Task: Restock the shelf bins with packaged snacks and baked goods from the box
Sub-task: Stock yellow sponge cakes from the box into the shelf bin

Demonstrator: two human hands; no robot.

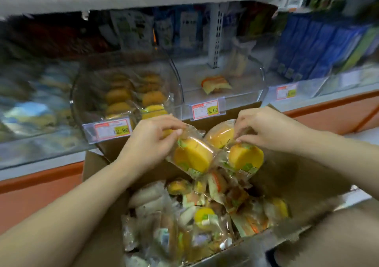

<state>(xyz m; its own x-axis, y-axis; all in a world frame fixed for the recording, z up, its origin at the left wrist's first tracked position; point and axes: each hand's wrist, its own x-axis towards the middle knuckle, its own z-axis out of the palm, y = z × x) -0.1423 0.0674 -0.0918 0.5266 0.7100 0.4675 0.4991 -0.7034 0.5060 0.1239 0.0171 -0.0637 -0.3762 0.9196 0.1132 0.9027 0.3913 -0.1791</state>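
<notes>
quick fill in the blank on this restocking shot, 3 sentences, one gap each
1. The left hand pinches a wrapped cake coloured ____.
2. The right hand holds a second cake over an open cardboard ____.
3. The sparsely filled bin carries a price tag reading ____.

Missing words: yellow; box; 15.60

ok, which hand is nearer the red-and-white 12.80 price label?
Left. The left hand sits just right of the red-and-white 12.80 price label; the right hand is much further right.
</notes>
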